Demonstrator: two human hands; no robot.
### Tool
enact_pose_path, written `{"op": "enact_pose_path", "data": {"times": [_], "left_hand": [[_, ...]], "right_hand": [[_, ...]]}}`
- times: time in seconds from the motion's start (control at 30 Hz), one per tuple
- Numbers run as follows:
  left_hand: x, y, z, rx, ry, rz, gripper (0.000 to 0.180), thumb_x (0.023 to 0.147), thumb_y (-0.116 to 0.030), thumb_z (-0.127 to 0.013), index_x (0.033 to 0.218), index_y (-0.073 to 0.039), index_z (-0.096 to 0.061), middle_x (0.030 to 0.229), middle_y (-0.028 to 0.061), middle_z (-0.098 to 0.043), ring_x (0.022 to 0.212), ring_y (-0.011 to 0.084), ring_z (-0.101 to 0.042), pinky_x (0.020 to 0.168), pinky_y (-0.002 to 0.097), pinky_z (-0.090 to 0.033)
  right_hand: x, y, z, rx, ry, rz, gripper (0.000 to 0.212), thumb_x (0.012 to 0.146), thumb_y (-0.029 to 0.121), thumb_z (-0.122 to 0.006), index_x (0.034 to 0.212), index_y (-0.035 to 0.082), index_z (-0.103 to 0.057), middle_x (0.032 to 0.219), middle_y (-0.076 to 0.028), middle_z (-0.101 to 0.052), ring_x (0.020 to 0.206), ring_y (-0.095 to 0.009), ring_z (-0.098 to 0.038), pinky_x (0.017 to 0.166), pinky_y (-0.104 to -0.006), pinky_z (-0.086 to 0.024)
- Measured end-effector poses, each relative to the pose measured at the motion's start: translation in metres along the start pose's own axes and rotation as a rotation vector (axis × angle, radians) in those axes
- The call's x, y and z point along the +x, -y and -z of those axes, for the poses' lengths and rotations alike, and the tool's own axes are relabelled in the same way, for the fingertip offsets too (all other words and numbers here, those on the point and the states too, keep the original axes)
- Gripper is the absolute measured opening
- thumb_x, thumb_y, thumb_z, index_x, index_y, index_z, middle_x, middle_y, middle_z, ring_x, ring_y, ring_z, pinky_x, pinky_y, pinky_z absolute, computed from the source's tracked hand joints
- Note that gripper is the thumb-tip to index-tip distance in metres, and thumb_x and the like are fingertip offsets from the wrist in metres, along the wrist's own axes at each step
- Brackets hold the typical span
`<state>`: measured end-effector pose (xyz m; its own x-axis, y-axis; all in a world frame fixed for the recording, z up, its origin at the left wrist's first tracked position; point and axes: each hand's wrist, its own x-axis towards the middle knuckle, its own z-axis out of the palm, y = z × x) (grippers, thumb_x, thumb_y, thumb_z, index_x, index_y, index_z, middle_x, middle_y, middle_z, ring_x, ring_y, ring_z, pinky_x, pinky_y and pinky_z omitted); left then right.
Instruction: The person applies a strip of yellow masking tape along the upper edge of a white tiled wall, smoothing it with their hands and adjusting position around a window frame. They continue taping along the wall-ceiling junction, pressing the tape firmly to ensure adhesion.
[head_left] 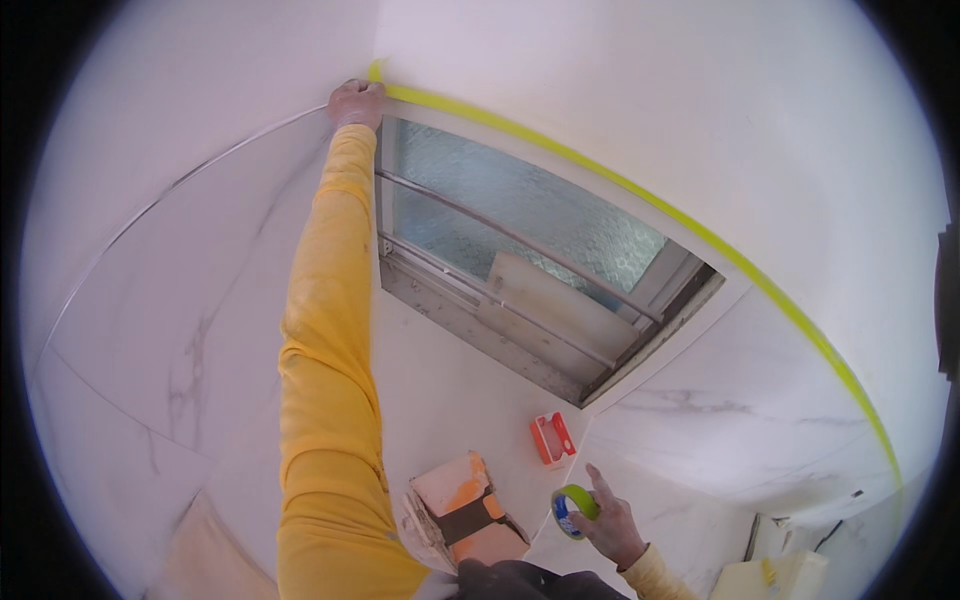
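High in the corner, my left hand (357, 103) is closed against the wall, its arm stretched up. Beside it begins a strip of yellow-green masking tape (620, 178), stuck along the wall above the window and on to the right. A short tab of tape sticks up just above the knuckles. Whatever those fingers hold is hidden. Low in front of me, my right hand (613, 528) grips a roll of green masking tape (577, 500) with a blue label inside its core. Its index finger points upward, off the roll.
A window (500, 200) with metal bars and a loose panel (560, 308) lies ahead. Below it are a red and white box (552, 438) and a worn orange-pink box (465, 497). Marbled tiles (200, 330) cover the left wall. A pale yellow container (770, 575) stands at lower right.
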<state>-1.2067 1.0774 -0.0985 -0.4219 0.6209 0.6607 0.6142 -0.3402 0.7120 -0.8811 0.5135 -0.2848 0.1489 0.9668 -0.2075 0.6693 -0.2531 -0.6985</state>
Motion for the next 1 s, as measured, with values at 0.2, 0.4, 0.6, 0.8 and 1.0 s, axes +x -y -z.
{"op": "enact_pose_path", "data": {"times": [0.2,0.4,0.6,0.8,1.0], "left_hand": [[0.005,0.025,-0.025,-0.224,0.095,0.169,0.033,0.079,-0.031,-0.073,0.097,-0.004,-0.075,0.095,0.0174,-0.073,0.092,0.0305,-0.070,0.089,0.0376,-0.052],[0.047,0.060,-0.022,-0.237,0.022,0.161,0.031,0.078,-0.034,-0.075,0.094,-0.007,-0.077,0.094,0.0158,-0.074,0.091,0.0310,-0.070,0.088,0.0380,-0.052],[0.001,-0.001,-0.016,-0.014,-0.057,0.121,0.030,0.079,-0.035,-0.074,0.093,-0.009,-0.077,0.098,0.0151,-0.074,0.095,0.0333,-0.069,0.090,0.0379,-0.052],[-0.002,-0.005,-0.010,0.112,-0.024,0.153,0.030,0.081,-0.039,-0.071,0.097,-0.014,-0.078,0.103,0.0127,-0.073,0.099,0.0332,-0.069,0.092,0.0389,-0.052],[0.006,0.004,-0.013,0.141,-0.078,0.112,0.031,0.081,-0.040,-0.070,0.101,-0.017,-0.077,0.109,0.0129,-0.072,0.105,0.0339,-0.067,0.095,0.0416,-0.051]], "right_hand": [[-0.023,-0.043,-0.005,0.023,-0.111,-0.073,0.091,0.077,0.008,-0.074,0.154,0.006,-0.025,0.091,-0.015,-0.069,0.076,-0.024,-0.067,0.077,-0.0345,-0.054],[-0.024,-0.034,0.000,0.046,-0.081,-0.068,0.092,0.077,0.007,-0.074,0.154,0.005,-0.023,0.091,-0.016,-0.070,0.078,-0.025,-0.068,0.076,-0.0350,-0.054],[-0.040,-0.038,0.004,0.028,-0.119,-0.092,0.091,0.078,0.008,-0.074,0.154,0.003,-0.024,0.090,-0.016,-0.070,0.077,-0.027,-0.069,0.075,-0.0355,-0.054],[-0.051,-0.050,0.002,0.046,-0.122,-0.141,0.090,0.078,0.008,-0.073,0.153,0.003,-0.024,0.090,-0.015,-0.070,0.078,-0.024,-0.068,0.076,-0.0348,-0.054],[-0.054,-0.047,0.005,0.060,-0.103,-0.217,0.091,0.077,0.007,-0.074,0.153,0.001,-0.024,0.090,-0.014,-0.070,0.079,-0.022,-0.067,0.078,-0.0336,-0.054]]}}
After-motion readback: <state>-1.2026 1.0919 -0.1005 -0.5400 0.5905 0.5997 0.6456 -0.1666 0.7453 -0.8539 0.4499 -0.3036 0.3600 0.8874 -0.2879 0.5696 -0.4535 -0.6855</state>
